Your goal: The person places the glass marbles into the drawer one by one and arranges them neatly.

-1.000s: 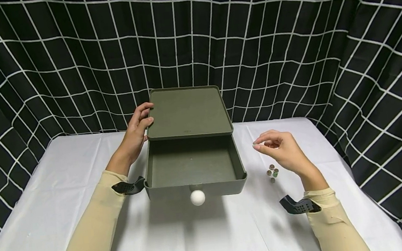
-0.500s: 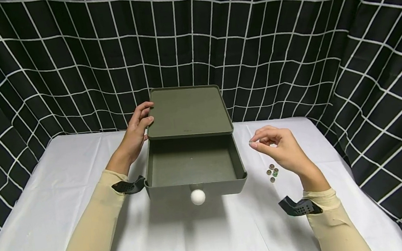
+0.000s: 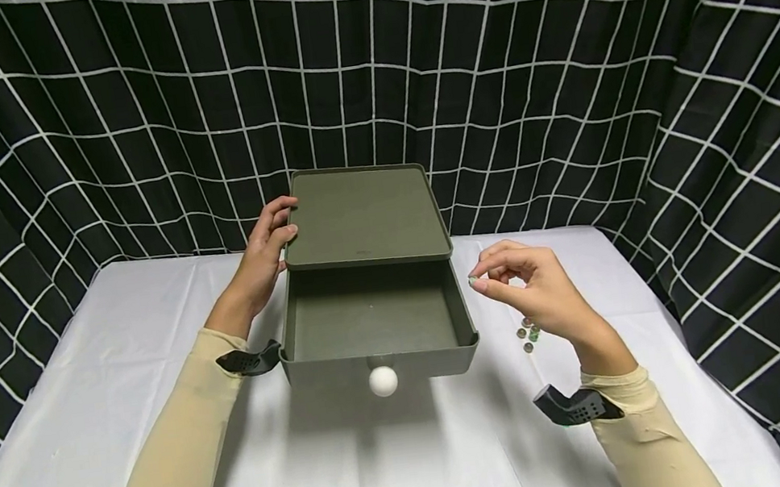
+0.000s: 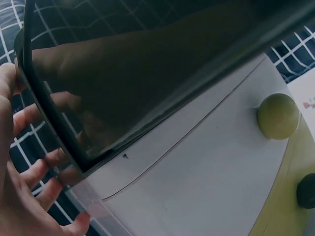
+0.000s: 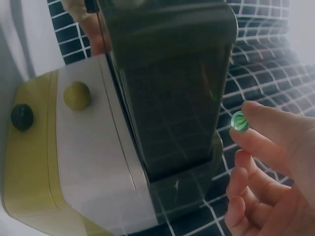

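Observation:
An olive drawer cabinet [image 3: 366, 215] stands on the table, its top drawer [image 3: 333, 372] pulled out toward me. The drawer has a round white knob [image 3: 383, 382], and no object shows on its visible floor. My left hand [image 3: 262, 257] rests on the cabinet's left side, fingers spread, some tips over the top's rim. To the right of the drawer, my right hand [image 3: 537, 282] pinches a small green marble [image 5: 240, 121] between thumb and forefinger, above the table and apart from the cabinet. Several marbles [image 3: 534, 334] lie on the cloth below that hand.
Lower drawers show in the wrist views: a white one [image 5: 93, 152] with a yellowish knob [image 5: 77, 96], and a yellow one [image 5: 32, 157] with a dark knob [image 5: 22, 117]. A white cloth [image 3: 417, 467] covers the table. Black curtains with white grid lines [image 3: 339, 63] hang behind.
My right hand has moved left, closer to the drawer's right side, carrying the pinched marble. The left hand, cabinet and drawer look unmoved.

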A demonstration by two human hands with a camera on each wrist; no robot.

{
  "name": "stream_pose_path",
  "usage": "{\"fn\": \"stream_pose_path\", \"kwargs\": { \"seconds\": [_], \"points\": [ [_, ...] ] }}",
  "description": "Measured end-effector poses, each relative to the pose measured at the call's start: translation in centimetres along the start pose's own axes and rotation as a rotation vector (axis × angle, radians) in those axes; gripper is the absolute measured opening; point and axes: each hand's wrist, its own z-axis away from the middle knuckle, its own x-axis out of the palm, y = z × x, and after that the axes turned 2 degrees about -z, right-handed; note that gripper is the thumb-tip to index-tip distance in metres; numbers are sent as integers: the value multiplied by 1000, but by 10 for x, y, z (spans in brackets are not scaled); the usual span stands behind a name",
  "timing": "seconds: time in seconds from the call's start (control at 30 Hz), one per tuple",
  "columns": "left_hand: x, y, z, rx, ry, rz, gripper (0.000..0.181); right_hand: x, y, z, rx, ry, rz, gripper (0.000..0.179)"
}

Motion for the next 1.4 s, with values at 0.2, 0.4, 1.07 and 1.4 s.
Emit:
{"fn": "stream_pose_path", "kwargs": {
  "seconds": [0.2,0.4,1.07,1.4],
  "points": [
    [0,0,1,-10,0,-1,48,9,-7,-1,-22,-35,-4,13],
    [0,0,-1,5,-4,-6,48,16,-13,-1,-12,-63,6,12],
    [-1,0,-1,-8,-11,-14,49,30,-21,-2,-13,-132,50,14],
    [0,2,0,2,-5,-4,50,30,-23,-3,2,-123,65,15]
  ]
}}
